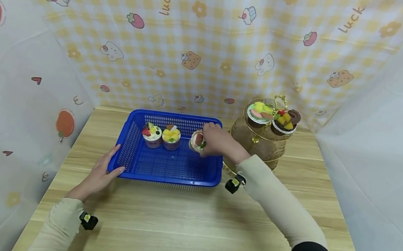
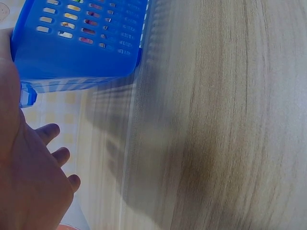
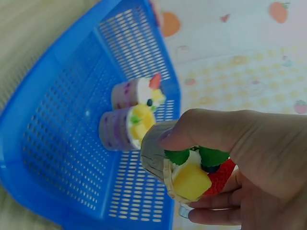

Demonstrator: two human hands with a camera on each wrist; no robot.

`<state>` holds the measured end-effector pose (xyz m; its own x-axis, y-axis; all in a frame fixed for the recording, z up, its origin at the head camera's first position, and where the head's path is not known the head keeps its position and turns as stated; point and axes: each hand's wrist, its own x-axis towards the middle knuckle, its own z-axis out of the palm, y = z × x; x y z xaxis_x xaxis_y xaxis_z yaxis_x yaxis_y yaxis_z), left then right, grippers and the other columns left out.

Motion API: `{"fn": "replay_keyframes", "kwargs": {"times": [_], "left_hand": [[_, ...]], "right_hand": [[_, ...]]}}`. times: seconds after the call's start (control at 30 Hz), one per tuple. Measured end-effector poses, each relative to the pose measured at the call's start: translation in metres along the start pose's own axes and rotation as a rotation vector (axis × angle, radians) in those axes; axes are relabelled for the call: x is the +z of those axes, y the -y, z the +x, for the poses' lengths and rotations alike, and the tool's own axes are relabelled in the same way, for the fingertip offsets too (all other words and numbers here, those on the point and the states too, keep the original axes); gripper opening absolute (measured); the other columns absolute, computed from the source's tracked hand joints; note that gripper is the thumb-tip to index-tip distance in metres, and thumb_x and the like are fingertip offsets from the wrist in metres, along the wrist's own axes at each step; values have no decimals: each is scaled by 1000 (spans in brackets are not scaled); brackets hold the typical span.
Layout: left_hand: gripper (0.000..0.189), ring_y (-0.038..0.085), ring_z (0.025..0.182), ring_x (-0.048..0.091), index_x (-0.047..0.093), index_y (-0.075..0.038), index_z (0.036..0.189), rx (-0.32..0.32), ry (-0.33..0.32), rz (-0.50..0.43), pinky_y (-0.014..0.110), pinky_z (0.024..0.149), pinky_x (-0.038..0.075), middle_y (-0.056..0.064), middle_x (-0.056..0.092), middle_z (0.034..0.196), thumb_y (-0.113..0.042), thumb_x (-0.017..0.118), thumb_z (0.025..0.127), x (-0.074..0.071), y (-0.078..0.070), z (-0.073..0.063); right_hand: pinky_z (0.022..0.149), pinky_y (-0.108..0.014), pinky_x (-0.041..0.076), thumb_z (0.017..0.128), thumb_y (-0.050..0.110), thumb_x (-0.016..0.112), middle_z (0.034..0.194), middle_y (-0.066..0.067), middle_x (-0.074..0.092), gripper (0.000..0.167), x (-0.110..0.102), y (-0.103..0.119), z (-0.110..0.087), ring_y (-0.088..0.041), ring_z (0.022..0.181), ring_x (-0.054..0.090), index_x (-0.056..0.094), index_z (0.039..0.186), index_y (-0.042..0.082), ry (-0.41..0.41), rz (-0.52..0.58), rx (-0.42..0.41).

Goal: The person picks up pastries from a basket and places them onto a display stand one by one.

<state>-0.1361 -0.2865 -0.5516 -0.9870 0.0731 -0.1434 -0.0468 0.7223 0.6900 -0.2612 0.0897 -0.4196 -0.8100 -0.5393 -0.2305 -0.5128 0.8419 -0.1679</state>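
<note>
1 cup (image 3: pixel 187 177) in right grip (image 1: pixel 217 140), apparently above basket (image 1: pixel 168 164).

head view bright, even; soft shadows and pale sheen on table (image 1: pixel 164 230). left wrist: broad soft-edged shadow, paler wood toward right. right wrist: held cup (image 3: pixel 154 152) fairly sharp, basket (image 3: pixel 62 143) softer, backdrop (image 3: pixel 230 81) hazy, table blurred upper left.
</note>
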Motion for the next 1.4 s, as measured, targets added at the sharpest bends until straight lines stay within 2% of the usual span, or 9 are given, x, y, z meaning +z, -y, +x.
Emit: {"fn": "replay_keyframes", "kwargs": {"times": [0.2,0.33,0.5,0.6,0.77,0.87,1.03,1.23,1.4], "left_hand": [[81,58,146,7,-1,-33,160,11,-2,-10,81,108,10,25,7,165,-42,53,100,-2,1,0],[81,58,146,7,-1,-32,160,16,-4,-9,81,108,10,24,6,166,-42,52,100,-1,2,0],[81,59,147,5,-5,-37,159,-7,15,-10,83,105,11,25,5,165,-45,51,100,-2,2,0],[82,60,146,5,-6,-38,158,-22,25,-13,84,104,11,26,4,165,-47,50,100,-2,2,-1],[82,60,146,5,-8,-39,158,-25,33,-12,84,103,12,25,3,165,-49,49,100,-3,1,-1],[82,60,146,5,-8,-39,158,-24,32,-12,84,103,12,26,4,165,-49,49,100,-3,2,-1],[81,60,146,5,-8,-39,158,-21,31,-7,84,104,12,26,4,165,-49,49,100,-3,3,-1],[81,60,146,6,-7,-38,158,-7,25,-11,84,103,12,25,5,165,-47,49,100,-2,4,-2],[82,59,146,5,-7,-38,158,0,26,-18,84,104,12,24,4,166,-47,50,100,0,5,0]], "right_hand": [[75,-34,47,72,28,80,104,-7,52,50,-3,-13,-35,-21,91,50,51,107,7,-48,124,-38],[73,-34,50,72,31,81,104,-5,55,54,0,-23,-57,-20,91,52,53,112,8,-133,184,-43],[77,-37,53,74,40,83,111,-7,58,63,8,-37,-81,-20,96,55,54,120,8,-244,217,-16],[77,-37,51,74,42,83,110,-5,59,56,13,-45,-94,-19,93,55,58,114,12,-280,250,23],[67,-31,43,74,41,82,93,-2,58,39,22,-62,-112,-17,80,52,62,99,19,-341,310,96],[62,-29,40,75,39,82,87,-3,56,36,27,-72,-120,-18,75,50,62,97,18,-384,337,136],[61,-30,39,76,39,83,86,-5,55,37,34,-83,-127,-20,71,49,62,96,15,-443,369,210],[60,-30,37,76,39,82,83,-6,57,37,33,-93,-129,-21,69,49,63,98,15,-475,370,299],[63,-34,39,76,38,81,86,-9,58,38,34,-100,-126,-25,76,51,63,99,13,-493,356,337]]}}
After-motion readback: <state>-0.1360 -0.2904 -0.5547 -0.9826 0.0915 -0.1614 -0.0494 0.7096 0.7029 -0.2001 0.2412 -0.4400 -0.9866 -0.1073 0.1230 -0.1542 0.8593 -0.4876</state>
